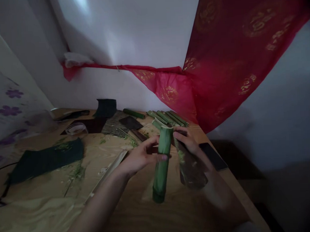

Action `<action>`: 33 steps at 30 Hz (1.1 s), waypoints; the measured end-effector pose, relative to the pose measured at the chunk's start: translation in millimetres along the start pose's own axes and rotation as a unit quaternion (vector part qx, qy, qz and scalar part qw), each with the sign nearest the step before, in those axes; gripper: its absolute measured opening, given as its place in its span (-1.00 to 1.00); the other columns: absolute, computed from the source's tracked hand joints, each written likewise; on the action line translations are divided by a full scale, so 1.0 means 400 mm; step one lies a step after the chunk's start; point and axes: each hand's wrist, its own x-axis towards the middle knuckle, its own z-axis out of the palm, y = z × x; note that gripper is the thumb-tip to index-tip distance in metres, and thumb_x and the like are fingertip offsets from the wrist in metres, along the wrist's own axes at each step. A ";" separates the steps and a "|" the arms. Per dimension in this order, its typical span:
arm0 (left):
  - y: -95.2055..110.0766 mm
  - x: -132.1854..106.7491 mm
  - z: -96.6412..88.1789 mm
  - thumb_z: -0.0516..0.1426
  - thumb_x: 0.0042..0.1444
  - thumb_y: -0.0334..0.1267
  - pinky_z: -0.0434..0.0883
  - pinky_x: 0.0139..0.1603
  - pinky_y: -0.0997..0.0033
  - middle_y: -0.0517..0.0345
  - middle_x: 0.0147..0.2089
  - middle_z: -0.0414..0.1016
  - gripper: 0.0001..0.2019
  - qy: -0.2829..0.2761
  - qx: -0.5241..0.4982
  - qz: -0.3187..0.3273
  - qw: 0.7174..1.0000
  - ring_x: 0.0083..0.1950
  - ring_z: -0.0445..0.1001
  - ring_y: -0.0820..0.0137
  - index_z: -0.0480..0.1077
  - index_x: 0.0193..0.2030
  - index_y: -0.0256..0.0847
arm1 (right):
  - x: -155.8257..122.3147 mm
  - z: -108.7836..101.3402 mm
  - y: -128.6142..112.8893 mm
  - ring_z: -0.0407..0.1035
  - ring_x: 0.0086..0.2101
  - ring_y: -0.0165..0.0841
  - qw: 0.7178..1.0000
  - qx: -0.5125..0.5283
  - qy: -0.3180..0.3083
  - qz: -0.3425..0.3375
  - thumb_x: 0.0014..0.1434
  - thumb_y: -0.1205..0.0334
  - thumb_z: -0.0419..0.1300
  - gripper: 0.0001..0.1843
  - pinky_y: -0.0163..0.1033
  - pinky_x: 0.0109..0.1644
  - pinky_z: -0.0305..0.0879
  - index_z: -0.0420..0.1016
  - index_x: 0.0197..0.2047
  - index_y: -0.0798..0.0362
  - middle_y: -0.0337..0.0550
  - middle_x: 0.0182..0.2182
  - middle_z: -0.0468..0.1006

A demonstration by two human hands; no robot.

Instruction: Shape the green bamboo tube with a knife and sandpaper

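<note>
My left hand (149, 154) is wrapped round a green bamboo tube (162, 174), thumb across its front. The tube stands tilted over the table, its pale cut rim at the top and its lower end toward me. My right hand (186, 138) is closed beside the tube's top end. From that hand a broad, dark brown, blade-like piece (192, 167) hangs down toward me, with green bits stuck on it. Its lower part is blurred, and I cannot tell its exact kind. Right-hand fingertips are close to the tube's rim; whether they touch it is unclear.
Several split bamboo pieces (168, 118) lie at the back. Left of them are a bamboo length (134, 113), dark cloth pieces (106, 108) and a clear bowl (77, 129). A green cloth (48, 159) lies left. A phone (213, 157) rests near the right table edge, below red fabric (219, 57).
</note>
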 end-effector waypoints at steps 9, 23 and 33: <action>-0.038 0.018 0.028 0.17 0.20 0.03 0.40 -0.09 0.35 0.09 -0.12 0.50 -0.66 0.116 -0.035 0.042 0.992 -0.19 0.44 0.35 0.42 -0.03 -0.16 | 0.026 -0.018 -0.034 0.52 -0.36 -0.31 0.993 0.084 -0.010 0.086 0.15 -0.08 0.27 -0.68 -0.26 -0.32 0.41 0.56 -0.15 -0.04 -0.24 -0.37 0.64; -0.004 0.005 0.028 0.08 0.24 0.01 0.20 -0.57 0.52 0.17 -0.34 0.32 -0.67 0.070 -0.290 -0.057 0.953 -0.55 0.21 0.57 0.37 -0.26 -0.27 | -0.040 -0.056 -0.164 0.46 -0.23 -0.28 0.974 -0.137 0.069 -0.167 0.25 0.30 0.20 -0.85 -0.17 -0.13 0.41 0.47 -0.10 -0.05 -0.15 -0.26 0.53; -0.001 -0.011 0.063 0.09 0.22 0.09 0.21 -0.62 0.54 0.25 -0.40 0.35 -0.67 0.113 -0.176 -0.047 0.977 -0.58 0.24 0.54 0.23 -0.20 -0.16 | -0.052 -0.004 -0.135 0.57 -0.23 -0.30 0.929 -0.180 0.037 -0.321 0.21 0.50 0.20 -0.64 -0.18 -0.08 0.54 0.57 -0.04 -0.11 -0.16 -0.23 0.67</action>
